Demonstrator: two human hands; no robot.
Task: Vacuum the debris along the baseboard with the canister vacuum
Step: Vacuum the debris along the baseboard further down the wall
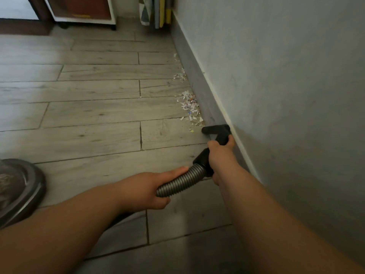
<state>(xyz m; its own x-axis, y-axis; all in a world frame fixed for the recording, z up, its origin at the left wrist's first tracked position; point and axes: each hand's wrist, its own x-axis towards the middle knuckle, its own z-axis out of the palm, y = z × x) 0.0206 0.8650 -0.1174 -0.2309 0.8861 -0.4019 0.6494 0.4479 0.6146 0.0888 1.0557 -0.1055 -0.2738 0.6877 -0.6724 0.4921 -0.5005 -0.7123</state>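
Note:
Small torn paper scraps (190, 106) lie in a line on the floor against the grey baseboard (199, 84); a smaller cluster (179, 76) lies farther along. The black vacuum nozzle (214, 129) rests on the floor at the near end of the scraps, touching the baseboard. My right hand (220, 153) grips the black handle behind the nozzle. My left hand (147, 191) holds the grey ribbed hose (181, 181) just behind the handle. The grey canister body (17, 186) sits on the floor at the left edge, partly out of view.
A grey wall (276, 76) runs along the right. Wood-look floor planks (88, 107) stretch to the left. At the far end stand a white-framed cabinet (85, 10) and several flat panels (158, 10) leaning in the corner.

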